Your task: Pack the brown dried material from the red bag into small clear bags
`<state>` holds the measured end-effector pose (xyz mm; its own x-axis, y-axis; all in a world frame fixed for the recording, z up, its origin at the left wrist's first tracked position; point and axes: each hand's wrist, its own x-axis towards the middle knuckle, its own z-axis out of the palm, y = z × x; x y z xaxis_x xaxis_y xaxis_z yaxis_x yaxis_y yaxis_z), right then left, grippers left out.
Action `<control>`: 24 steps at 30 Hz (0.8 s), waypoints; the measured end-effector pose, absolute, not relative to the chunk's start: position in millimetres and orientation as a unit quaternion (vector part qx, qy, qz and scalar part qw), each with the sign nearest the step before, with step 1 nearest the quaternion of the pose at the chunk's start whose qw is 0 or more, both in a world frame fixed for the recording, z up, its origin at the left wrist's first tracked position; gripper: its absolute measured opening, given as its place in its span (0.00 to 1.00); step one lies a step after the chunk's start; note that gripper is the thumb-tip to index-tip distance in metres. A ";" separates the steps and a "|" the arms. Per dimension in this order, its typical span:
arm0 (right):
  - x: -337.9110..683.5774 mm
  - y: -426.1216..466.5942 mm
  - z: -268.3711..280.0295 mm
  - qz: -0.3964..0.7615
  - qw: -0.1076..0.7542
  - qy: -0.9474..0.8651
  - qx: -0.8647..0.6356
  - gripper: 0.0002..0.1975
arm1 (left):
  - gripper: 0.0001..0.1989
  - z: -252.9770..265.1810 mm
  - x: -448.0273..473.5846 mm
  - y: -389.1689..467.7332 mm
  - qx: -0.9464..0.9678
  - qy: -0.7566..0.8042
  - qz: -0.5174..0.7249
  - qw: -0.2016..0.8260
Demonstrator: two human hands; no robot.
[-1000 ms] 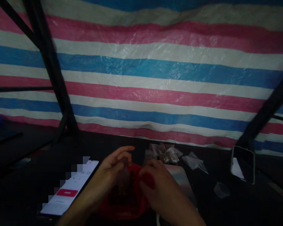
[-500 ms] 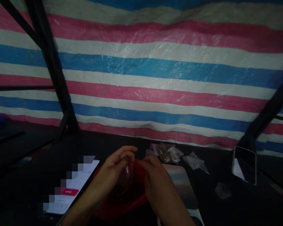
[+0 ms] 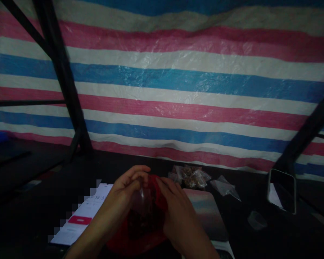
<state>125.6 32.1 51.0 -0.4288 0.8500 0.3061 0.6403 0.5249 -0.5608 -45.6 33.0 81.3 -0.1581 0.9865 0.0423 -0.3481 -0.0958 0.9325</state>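
My left hand [image 3: 124, 196] and my right hand [image 3: 176, 212] meet over a red bag [image 3: 140, 237] on the dark table. Between the fingertips of both hands I pinch a small clear plastic bag [image 3: 142, 201] with dark brown bits inside, held up over the red bag. The scene is dim and the small bag's mouth is hard to make out.
A lit phone [image 3: 82, 216] lies left of my hands. A grey scale platform [image 3: 207, 214] sits to the right. Behind it lie filled small bags [image 3: 190, 176] and empty clear bags [image 3: 224, 187]. A second phone [image 3: 282, 190] leans at the right, a clear cap [image 3: 256, 219] nearby. A striped tarp [image 3: 178, 90] hangs behind.
Both hands have drawn closer together and risen slightly, now pinching the small clear bag upright over the red bag. The view has shifted a little.
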 end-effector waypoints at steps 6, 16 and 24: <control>120.5 37.1 47.0 0.171 0.264 -0.824 -0.472 0.42 | 0.18 89.9 -50.5 29.6 0.367 0.423 0.659 0.503; 133.0 39.5 47.1 0.284 0.346 -0.783 -0.431 0.34 | 0.14 113.1 -61.6 21.3 0.271 0.437 0.735 0.442; 147.2 44.6 57.3 0.330 0.451 -0.726 -0.401 0.18 | 0.18 119.9 -66.0 53.8 0.211 0.392 0.777 0.445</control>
